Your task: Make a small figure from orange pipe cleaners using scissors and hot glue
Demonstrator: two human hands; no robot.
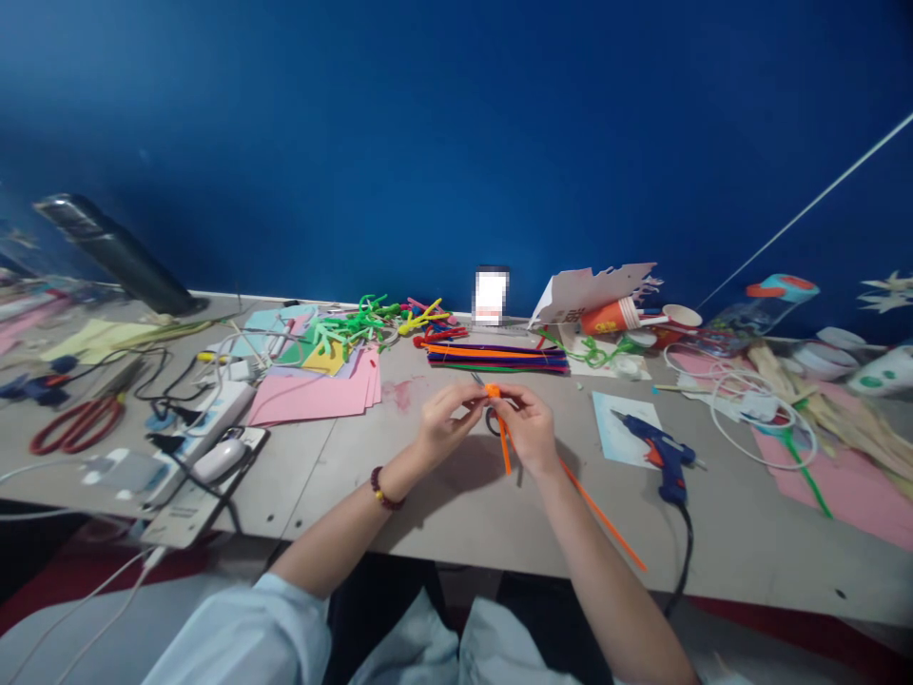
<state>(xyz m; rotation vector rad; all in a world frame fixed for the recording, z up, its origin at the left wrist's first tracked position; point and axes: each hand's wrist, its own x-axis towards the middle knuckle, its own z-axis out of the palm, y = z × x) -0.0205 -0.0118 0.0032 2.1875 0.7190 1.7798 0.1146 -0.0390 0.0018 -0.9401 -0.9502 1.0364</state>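
Both hands meet above the middle of the grey table (456,514). My left hand (443,420) pinches the upper, bent end of an orange pipe cleaner (502,440). My right hand (526,430) is closed around the same pipe cleaner just beside it. A short orange end hangs down between the hands, and a long orange length (606,521) runs down to the right past my right forearm. A dark ring-shaped thing behind the fingers is mostly hidden.
A row of coloured pipe cleaners (499,357) lies behind the hands. Pink paper sheets (320,392) and red scissors (75,425) are at left, with a power strip (206,423). A blue glue gun (660,455) lies at right, paper cups (617,317) beyond.
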